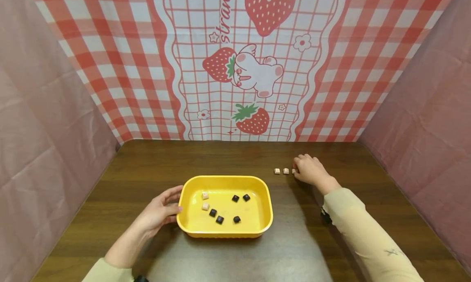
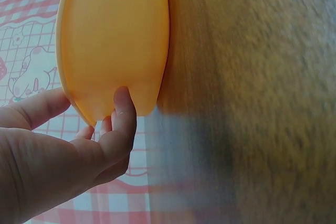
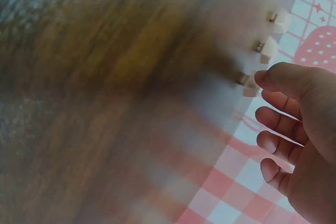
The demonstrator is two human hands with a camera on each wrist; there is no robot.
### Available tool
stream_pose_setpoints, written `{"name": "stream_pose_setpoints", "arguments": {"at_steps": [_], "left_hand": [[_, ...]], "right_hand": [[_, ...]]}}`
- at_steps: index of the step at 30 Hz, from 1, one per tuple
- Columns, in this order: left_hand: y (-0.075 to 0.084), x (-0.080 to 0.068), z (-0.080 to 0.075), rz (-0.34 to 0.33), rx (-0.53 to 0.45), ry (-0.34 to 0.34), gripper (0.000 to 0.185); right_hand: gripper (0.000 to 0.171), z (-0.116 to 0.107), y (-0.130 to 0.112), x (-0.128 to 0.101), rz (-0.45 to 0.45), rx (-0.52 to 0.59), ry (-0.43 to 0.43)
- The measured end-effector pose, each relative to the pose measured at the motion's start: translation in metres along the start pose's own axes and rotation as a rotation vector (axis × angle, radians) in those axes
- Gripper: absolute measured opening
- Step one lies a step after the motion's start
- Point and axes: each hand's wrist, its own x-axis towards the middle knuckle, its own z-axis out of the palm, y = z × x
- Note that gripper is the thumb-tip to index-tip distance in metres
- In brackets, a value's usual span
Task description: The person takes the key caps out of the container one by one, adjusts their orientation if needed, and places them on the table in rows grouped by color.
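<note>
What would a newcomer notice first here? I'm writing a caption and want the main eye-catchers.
The bright yellow tray at the middle of the dark wooden table, holding five black and two pale pink little cubes. The left hand rests at its left rim, while the right hand touches the end of a short row of pink cubes farther back. Behind stands a strawberry-and-bunny checked backdrop.

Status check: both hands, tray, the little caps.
Left hand open against yellow tray rim. Right hand at third pink cap in row. Nothing in the way.
</note>
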Motion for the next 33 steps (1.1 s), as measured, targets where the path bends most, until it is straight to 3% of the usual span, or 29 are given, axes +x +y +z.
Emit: {"name": "stream_pose_setpoints", "arguments": {"at_steps": [6, 21, 33], "left_hand": [[0.001, -0.001, 0.001, -0.006, 0.004, 0.009, 0.065], [0.0, -0.001, 0.001, -0.007, 0.004, 0.013, 0.064], [0.002, -0.002, 0.002, -0.005, 0.012, 0.016, 0.064]], "right_hand": [[0.014, -0.012, -0.01, -0.001, -0.014, -0.003, 0.025], [0.026, -0.057, -0.063, -0.003, -0.047, 0.035, 0.096], [0.028, -0.072, -0.113, -0.01, -0.119, 0.081, 0.167]]}}
